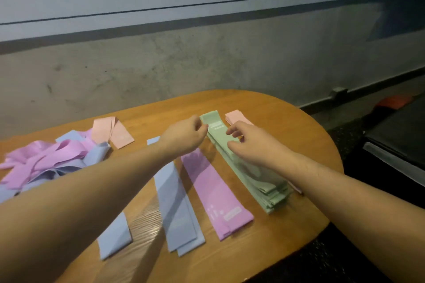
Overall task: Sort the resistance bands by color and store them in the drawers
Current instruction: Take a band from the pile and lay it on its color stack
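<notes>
Both hands sit on the stack of flat mint-green rubber bands [250, 167]: left hand [184, 136] pinches its far end, right hand [250, 142] rests loosely spread on top.

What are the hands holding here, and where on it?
Both hands, left and right, are on the stack of flat green resistance bands near its far end; whether they pinch it cannot be told.

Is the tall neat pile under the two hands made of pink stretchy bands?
No, the stack of flat green resistance bands lies under the left hand and right hand; the pink band lies beside it.
</notes>
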Demonstrator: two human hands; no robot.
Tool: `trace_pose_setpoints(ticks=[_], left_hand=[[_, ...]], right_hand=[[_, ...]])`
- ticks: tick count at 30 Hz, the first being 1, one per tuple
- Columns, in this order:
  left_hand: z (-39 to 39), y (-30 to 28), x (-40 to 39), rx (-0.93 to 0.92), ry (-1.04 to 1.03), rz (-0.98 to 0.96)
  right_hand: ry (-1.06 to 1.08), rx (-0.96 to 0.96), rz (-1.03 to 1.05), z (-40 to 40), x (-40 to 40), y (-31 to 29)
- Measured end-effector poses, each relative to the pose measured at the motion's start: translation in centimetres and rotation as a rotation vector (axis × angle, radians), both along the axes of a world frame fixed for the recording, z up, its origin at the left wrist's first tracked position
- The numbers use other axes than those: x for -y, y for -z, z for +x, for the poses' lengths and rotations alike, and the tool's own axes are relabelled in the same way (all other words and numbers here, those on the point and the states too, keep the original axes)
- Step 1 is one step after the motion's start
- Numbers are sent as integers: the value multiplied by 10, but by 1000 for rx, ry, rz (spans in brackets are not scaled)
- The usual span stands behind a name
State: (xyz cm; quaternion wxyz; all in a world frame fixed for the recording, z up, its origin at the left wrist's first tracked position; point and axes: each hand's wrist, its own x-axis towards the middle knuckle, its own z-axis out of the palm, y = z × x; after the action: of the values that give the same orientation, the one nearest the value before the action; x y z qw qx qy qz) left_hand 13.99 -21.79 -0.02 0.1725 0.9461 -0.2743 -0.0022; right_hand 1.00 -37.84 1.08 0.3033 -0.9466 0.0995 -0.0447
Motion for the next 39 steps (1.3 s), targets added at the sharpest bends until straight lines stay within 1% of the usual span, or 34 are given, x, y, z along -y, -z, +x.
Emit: trace_pose_setpoints(ticks=[4, 8, 14, 17, 19, 21, 22, 24, 27, 29, 31, 34, 39], left_hand=[[-10, 5, -62, 110, 43, 11], [-25, 16, -139, 217, 28, -25], [-34, 43, -253, 256, -5, -98], [-32, 57, -295, 203, -47, -182], [-34, 64, -312, 208, -39, -218], [-40, 71, -322, 263, -19, -287], [-44, 74, -325, 292, -32, -351], [-47, 76, -329, 311, -124, -523], [-52, 73, -331, 237, -240, -759], [-55, 67, -330, 201, -267, -844], [-57, 64, -328, 206, -271, -859], [-56, 68, -331, 196, -265, -837], [-57, 70, -331, 189, -261, -851]], right_hand=[[-55, 60, 9, 10, -41, -4], [-171, 69, 69, 19, -91, -1], [-325, 49, 55, 29, -163, 9], [-369, 55, 49, 37, -191, 18], [-385, 56, 48, 41, -206, 22], [-417, 60, 80, 45, -223, 25], [-439, 64, 100, 46, -232, 27], [-483, 83, 116, 48, -251, 32], [-525, 92, 131, 51, -277, 41], [-557, 61, 116, 53, -291, 45], [-570, 39, 69, 55, -300, 49], [-544, 35, 54, 56, -307, 57], [-504, 148, -95, 51, -309, 77]])
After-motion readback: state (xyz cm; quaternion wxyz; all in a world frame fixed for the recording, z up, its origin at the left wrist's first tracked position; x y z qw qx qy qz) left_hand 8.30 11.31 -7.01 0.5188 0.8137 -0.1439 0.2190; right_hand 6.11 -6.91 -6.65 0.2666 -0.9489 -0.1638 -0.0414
